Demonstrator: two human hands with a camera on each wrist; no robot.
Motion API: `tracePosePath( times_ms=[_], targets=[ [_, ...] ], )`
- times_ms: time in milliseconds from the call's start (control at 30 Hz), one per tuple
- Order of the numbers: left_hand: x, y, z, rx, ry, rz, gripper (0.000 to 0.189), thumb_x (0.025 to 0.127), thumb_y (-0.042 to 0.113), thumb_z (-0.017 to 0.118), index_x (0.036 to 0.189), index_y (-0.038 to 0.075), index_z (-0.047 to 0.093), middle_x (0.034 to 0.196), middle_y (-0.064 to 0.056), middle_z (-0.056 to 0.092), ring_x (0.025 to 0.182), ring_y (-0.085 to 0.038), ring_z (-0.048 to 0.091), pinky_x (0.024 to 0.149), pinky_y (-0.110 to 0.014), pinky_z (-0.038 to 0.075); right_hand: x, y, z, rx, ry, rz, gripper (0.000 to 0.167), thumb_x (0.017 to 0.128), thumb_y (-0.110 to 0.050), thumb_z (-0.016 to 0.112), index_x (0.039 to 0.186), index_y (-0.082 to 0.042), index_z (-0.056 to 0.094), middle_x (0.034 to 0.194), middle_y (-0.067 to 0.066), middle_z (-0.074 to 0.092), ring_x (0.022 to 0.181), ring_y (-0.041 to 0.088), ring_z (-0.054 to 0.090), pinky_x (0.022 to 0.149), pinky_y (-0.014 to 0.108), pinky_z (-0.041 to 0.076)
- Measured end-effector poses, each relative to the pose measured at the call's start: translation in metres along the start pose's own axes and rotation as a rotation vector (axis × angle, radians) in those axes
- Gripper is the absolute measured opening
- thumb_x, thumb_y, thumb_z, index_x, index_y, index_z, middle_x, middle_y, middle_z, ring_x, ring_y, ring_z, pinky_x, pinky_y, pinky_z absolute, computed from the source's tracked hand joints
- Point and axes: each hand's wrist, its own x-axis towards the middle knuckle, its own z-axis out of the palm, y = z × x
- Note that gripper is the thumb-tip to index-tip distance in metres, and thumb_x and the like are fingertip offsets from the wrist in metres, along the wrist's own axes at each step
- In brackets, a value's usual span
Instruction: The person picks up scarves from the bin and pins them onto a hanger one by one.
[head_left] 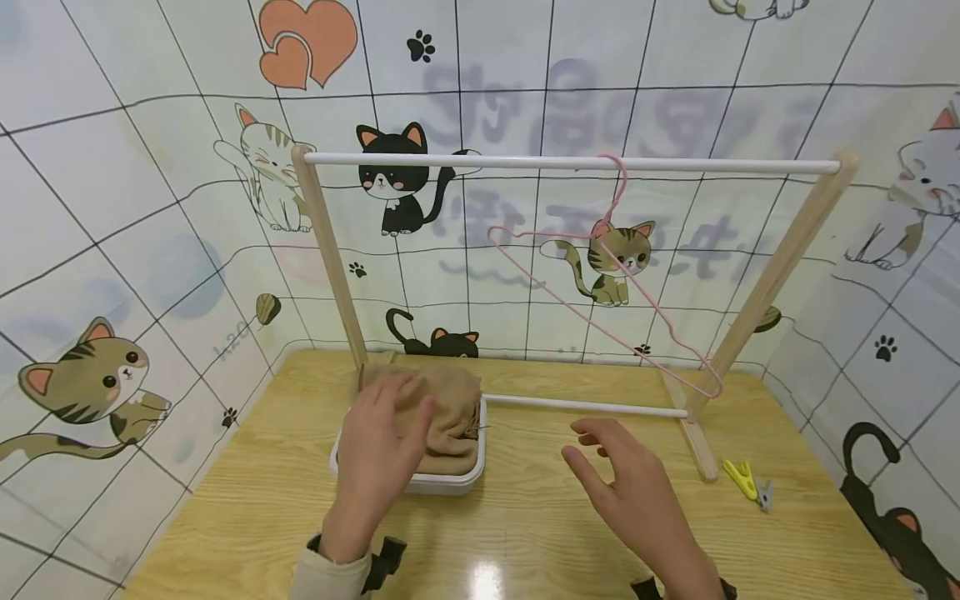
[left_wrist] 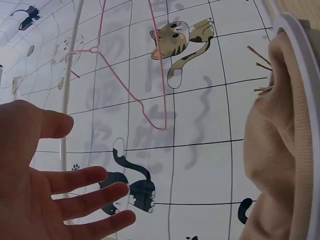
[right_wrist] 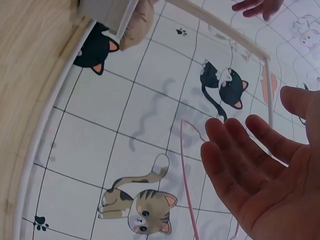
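My left hand hovers over the near left part of a white tub, its fingers spread and relaxed. A tan cloth with a fringed edge lies bunched in that tub; the left wrist view shows the cloth beside the hand, apart from the fingers. My right hand is held above the table to the right of the tub, fingers loosely bent, with nothing in it. A pink hanger hangs tilted from the white rail of a rack, beyond both hands.
The rack's wooden posts stand at left and right, with a lower white bar between them. On the table at right lie a yellow clothespin and a grey clothespin. A cat-printed sheet covers the walls behind.
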Motion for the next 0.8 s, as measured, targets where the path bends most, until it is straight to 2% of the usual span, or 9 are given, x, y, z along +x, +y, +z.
tracePosePath(
  times_ms=[167, 400, 633, 800],
  targets=[
    [0.004, -0.008, 0.006, -0.006, 0.043, -0.023, 0.035, 0.095, 0.028, 0.071, 0.123, 0.007, 0.068, 0.124, -0.014, 0.069, 0.121, -0.037, 0.061, 0.102, -0.06, 0.043, -0.002, -0.005, 0.011, 0.026, -0.026, -0.003, 0.03, 0.098, -0.036, 0.071, 0.123, -0.021, 0.066, 0.118, -0.012, 0.068, 0.103, 0.011, 0.069, 0.066, 0.025, 0.057],
    [0.006, -0.017, 0.016, 0.015, 0.076, -0.034, 0.037, 0.095, 0.032, 0.071, 0.122, 0.007, 0.067, 0.123, -0.014, 0.069, 0.124, -0.038, 0.058, 0.108, -0.061, 0.037, -0.004, -0.011, 0.026, 0.03, -0.014, -0.047, 0.03, 0.097, -0.034, 0.072, 0.124, -0.021, 0.068, 0.12, -0.015, 0.067, 0.105, 0.01, 0.068, 0.077, 0.033, 0.06],
    [0.008, -0.025, 0.025, 0.01, 0.059, -0.071, 0.037, 0.099, 0.038, 0.066, 0.123, 0.01, 0.067, 0.126, -0.011, 0.068, 0.126, -0.036, 0.056, 0.112, -0.059, 0.032, -0.005, -0.014, 0.043, 0.08, -0.033, -0.025, 0.031, 0.097, -0.034, 0.072, 0.125, -0.022, 0.068, 0.119, -0.014, 0.068, 0.102, 0.009, 0.069, 0.075, 0.03, 0.059],
    [0.008, -0.032, 0.033, 0.005, 0.053, -0.09, 0.041, 0.1, 0.04, 0.064, 0.126, 0.009, 0.066, 0.128, -0.013, 0.068, 0.127, -0.038, 0.056, 0.113, -0.064, 0.029, -0.006, -0.012, 0.055, 0.113, -0.045, 0.013, 0.034, 0.096, -0.033, 0.073, 0.127, -0.023, 0.064, 0.121, -0.012, 0.067, 0.1, 0.008, 0.069, 0.074, 0.028, 0.058]
  ],
)
